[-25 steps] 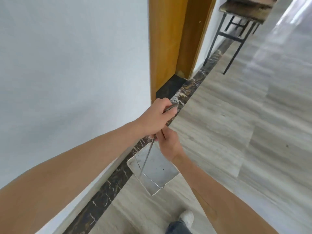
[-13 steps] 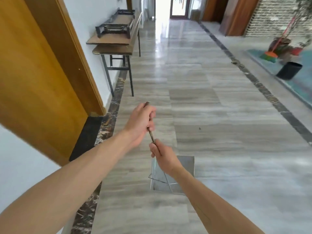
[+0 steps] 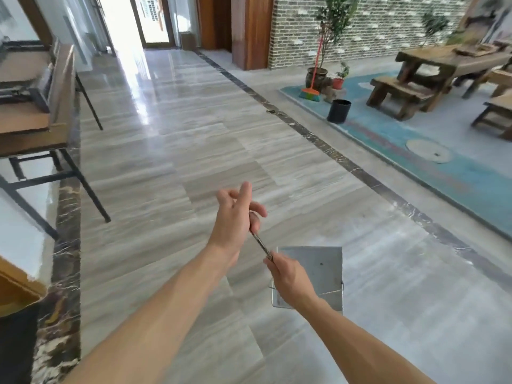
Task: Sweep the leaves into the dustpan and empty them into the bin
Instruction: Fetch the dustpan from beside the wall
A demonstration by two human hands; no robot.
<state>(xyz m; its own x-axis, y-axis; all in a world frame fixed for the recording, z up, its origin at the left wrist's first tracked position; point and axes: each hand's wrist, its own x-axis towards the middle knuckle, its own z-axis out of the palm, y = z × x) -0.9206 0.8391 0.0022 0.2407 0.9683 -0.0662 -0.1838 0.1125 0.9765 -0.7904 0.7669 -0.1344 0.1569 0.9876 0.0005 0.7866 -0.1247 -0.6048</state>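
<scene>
fingers of the left hand (image 3: 235,220) spread loose around the top of a thin handle (image 3: 260,243), while the right hand (image 3: 288,275) pinches it lower down. the metal dustpan (image 3: 318,270) hangs from it just above the marble floor (image 3: 194,162); it looks stiff and light, best carried by that rod. broom (image 3: 311,92), black bin (image 3: 338,110) and scattered leaves (image 3: 273,111) wait well ahead.

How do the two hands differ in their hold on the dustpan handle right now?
The right hand grips the handle low, just above the pan, fingers curled round it. The left hand sits higher with fingers spread and loosening, barely touching the handle's top. Both meet the same thin handle of the metal dustpan.
</scene>
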